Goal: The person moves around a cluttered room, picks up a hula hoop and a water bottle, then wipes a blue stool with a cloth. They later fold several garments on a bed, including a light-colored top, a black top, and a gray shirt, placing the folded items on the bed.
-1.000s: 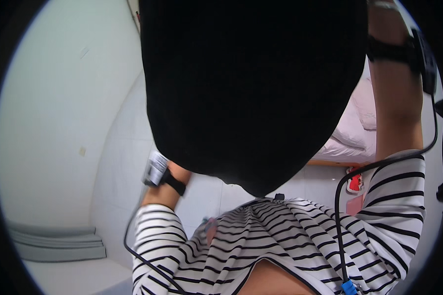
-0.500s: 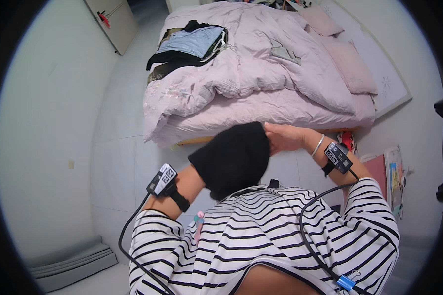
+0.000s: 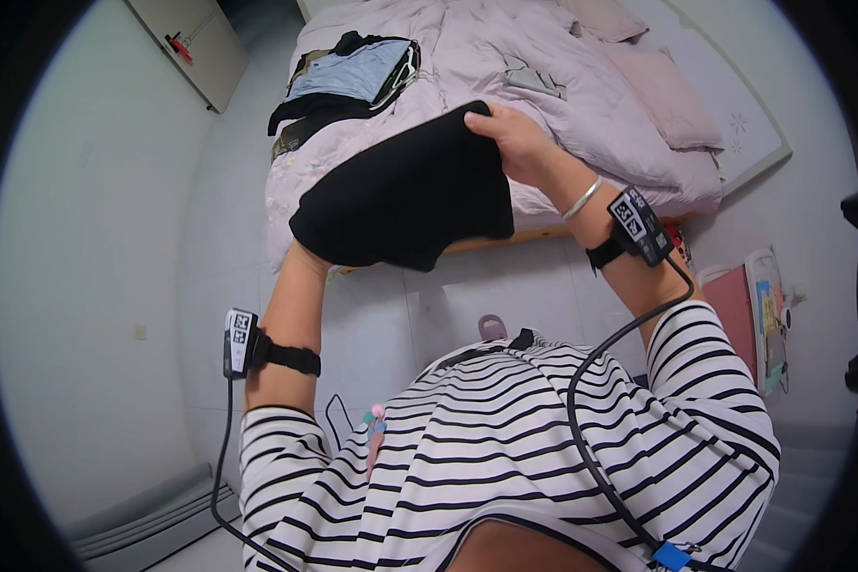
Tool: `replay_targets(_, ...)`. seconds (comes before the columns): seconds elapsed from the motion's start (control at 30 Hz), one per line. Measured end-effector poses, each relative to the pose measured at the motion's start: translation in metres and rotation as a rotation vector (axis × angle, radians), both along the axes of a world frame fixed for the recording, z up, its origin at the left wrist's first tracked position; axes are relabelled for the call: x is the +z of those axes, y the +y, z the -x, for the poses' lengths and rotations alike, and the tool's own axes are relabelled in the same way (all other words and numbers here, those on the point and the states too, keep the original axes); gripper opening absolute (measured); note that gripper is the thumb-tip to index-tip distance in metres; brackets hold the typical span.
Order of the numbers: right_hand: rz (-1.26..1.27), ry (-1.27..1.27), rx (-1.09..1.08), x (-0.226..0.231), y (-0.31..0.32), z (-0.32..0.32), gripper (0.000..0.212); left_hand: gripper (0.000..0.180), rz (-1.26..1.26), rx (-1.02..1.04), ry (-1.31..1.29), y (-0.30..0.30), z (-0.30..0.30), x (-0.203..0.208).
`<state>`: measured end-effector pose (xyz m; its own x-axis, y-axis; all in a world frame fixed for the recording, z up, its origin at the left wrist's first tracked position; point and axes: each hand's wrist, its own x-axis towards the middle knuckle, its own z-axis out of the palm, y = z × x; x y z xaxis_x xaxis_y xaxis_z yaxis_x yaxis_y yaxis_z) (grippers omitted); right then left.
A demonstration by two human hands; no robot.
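A black cloth garment [image 3: 410, 195] is stretched between my hands above the near edge of the bed, its exact kind unclear. My right hand [image 3: 515, 138] grips its upper right corner, thumb on the near side and fingers behind. At the lower left end, my left wrist [image 3: 307, 262] goes in under the cloth. The cloth covers my left hand, so its fingers cannot be seen. On the far left of the bed lies a pile of clothes [image 3: 348, 76], with a light blue piece on top of black and olive ones and a white hanger at its side.
The bed [image 3: 629, 191] has a rumpled pale pink quilt and pillows [image 3: 663, 95]. A grey-green cloth [image 3: 534, 81] lies on it. A door [image 3: 191, 48] stands at the far left. Black cables [image 3: 582, 419] run from devices strapped on my forearms. A rack [image 3: 767, 319] stands at right.
Both hands have moved away from my body and up towards the bed, further apart. The black garment, bunched before, is now spread out wider between them.
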<state>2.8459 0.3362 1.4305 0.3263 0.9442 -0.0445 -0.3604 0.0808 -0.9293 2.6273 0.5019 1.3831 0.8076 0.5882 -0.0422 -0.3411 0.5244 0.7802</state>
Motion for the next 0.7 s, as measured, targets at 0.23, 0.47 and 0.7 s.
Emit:
replay_targets(0.23,-0.036,-0.225,-0.213,0.048,0.040,-0.033,0.023,0.057,0.090,-0.297,-0.335,0.050,0.012,0.046)
replay_targets(0.47,0.013,-0.953,-0.754,0.083,0.050,-0.074,0.042,0.043,-0.680,0.485,0.242,0.070,-0.086,0.101)
replay_targets(0.7,-0.005,-1.273,-0.389,0.136,0.043,-0.150,0.051,0.041,-1.389,0.250,0.290,0.112,-0.160,0.145)
